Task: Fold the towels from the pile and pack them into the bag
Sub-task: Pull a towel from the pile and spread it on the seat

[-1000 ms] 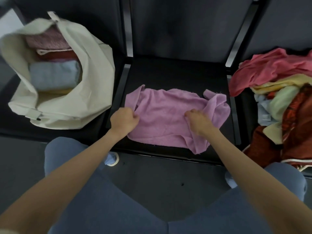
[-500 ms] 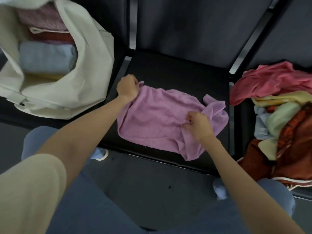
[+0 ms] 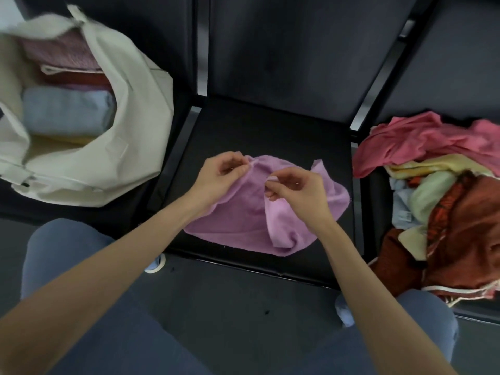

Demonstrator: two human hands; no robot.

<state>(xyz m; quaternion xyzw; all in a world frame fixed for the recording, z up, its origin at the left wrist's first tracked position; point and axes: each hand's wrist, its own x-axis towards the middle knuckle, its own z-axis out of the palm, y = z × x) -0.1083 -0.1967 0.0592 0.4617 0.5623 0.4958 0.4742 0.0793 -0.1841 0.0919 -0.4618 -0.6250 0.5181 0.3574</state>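
Both hands pinch the purple towel's (image 3: 238, 220) top edge: left hand (image 3: 220, 177) at its eleven o'clock corner, right hand (image 3: 296, 189) just beside; the cloth hangs toward six o'clock.

This looks like a waiting area or similar public seating rather than a home: a row of joined black seats (image 3: 270, 136) with dark padded backrests (image 3: 292, 50) and metal frame bars (image 3: 201, 44) between them, standing on a plain dark grey floor (image 3: 230, 301). Nothing shows which building it is.
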